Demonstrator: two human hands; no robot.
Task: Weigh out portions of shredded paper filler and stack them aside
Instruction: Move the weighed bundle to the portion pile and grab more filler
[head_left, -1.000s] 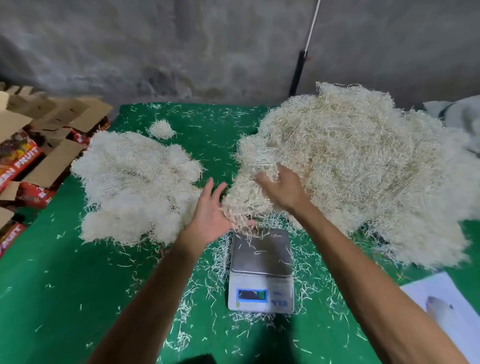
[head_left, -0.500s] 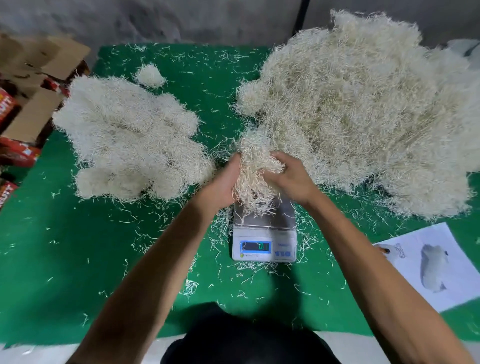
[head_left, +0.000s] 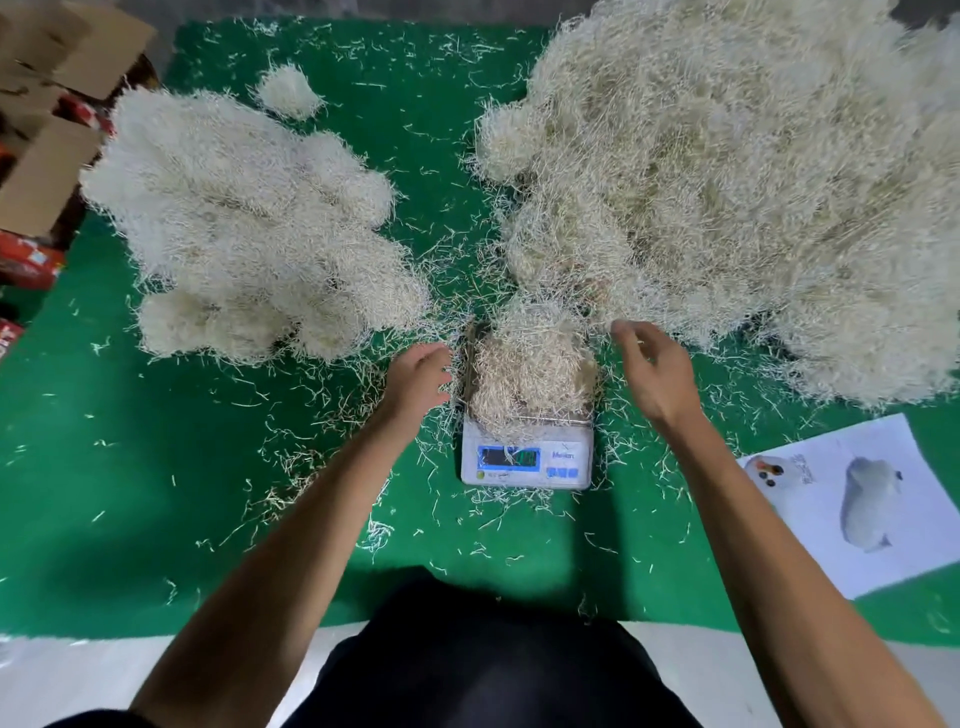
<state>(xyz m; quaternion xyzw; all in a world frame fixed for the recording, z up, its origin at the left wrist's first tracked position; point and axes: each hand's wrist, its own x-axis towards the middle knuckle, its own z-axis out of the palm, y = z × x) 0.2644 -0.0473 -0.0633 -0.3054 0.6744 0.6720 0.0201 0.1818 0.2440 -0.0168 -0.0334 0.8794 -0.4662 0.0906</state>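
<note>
A clump of pale shredded paper (head_left: 530, 364) lies on the pan of a small white digital scale (head_left: 527, 457) in the middle of the green cloth. My left hand (head_left: 418, 376) hovers just left of the clump, fingers relaxed and holding nothing. On the other side my right hand (head_left: 654, 364) is held loosely curled beside the clump, also holding nothing. A big heap of shredded paper (head_left: 727, 182) fills the right side, its near edge touching the scale's clump. A stack of paler weighed portions (head_left: 244, 223) sits to the left.
A small tuft of paper (head_left: 288, 91) lies behind the left stack. Cardboard flaps and red boxes (head_left: 36, 171) stand off the left edge. A printed white sheet (head_left: 862, 504) lies at the right front. Loose strands litter the green cloth (head_left: 130, 441).
Both hands pulled a clump from the big heap, set it on the scale and let go of it. They now sit apart on either side. The view tilted downward.
</note>
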